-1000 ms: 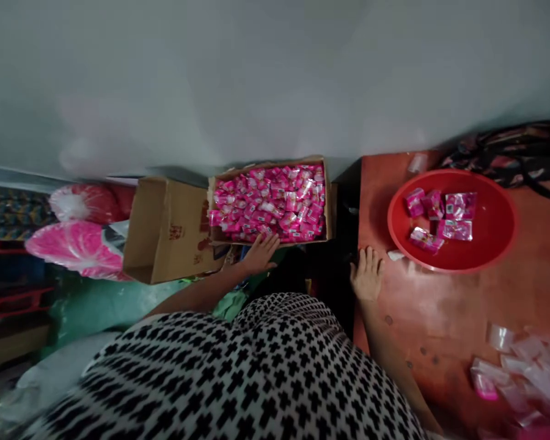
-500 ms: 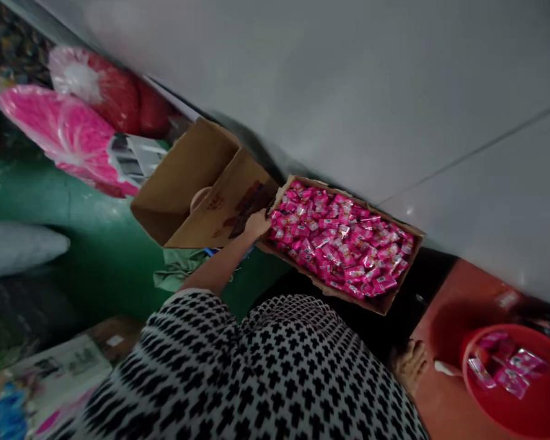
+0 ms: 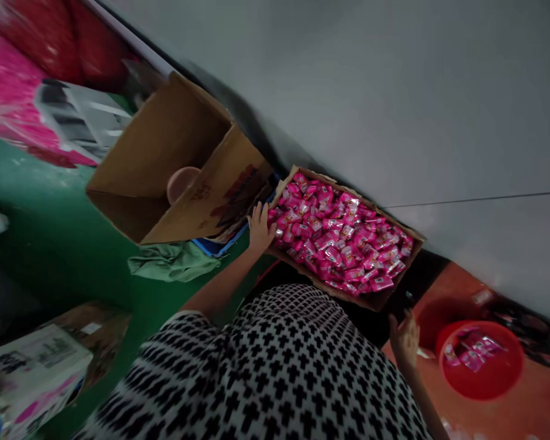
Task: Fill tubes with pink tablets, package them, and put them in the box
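A shallow cardboard box (image 3: 374,300) holds a heap of small pink shiny packets (image 3: 339,238). At its left end lies my left hand (image 3: 260,230), fingers stretched out and apart against the edge, with nothing visible in it. My right hand (image 3: 406,339) is off the box's lower right corner, not touching it; its fingers are apart and somewhat blurred, and I see nothing held. Right of that hand, a red bucket (image 3: 490,382) contains a few more pink packets.
An open, tilted cardboard carton (image 3: 146,153) with a round pinkish thing inside stands left of the box. Green cloth (image 3: 174,261) lies below it on the floor. Pink and red bags (image 3: 13,67) fill the upper left. A pale wall (image 3: 371,91) runs behind the box.
My left hand has loosened from the box's end and its fingers have spread. My right hand has moved into clearer view beside the box's lower right corner. The view has shifted.
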Motion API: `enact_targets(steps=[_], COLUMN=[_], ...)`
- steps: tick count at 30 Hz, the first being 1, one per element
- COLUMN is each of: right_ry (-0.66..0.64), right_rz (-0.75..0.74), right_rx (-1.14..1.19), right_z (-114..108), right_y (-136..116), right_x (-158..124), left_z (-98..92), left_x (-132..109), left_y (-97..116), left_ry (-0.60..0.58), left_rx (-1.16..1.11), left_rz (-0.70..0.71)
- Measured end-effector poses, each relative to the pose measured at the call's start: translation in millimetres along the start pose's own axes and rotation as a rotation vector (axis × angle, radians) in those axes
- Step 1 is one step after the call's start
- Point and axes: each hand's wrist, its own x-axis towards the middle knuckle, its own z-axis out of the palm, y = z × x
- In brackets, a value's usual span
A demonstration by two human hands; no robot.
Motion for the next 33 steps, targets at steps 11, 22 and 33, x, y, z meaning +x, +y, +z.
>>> enact_targets(steps=[11,22,33], right_ry=[-0.370,-0.515,0.130], right_rz=[-0.318,-0.480,0.491], right_rx=[-0.340,-0.269,0.017], right_z=[120.4,143.5,34.7], right_y=[-105.9,-143.6,-5.9], right_x=[168.8,191.5,129.5], left_z=[22.9,36.4,-26.8], left_x=[13.7,-18.5,8.2], left_y=[13.4,1.2,14.1], left_ry=[-0.223,-0.179,0.026], left_rx=[0.232,0.290,0.106], left_rz=[0.615,0.416,0.165])
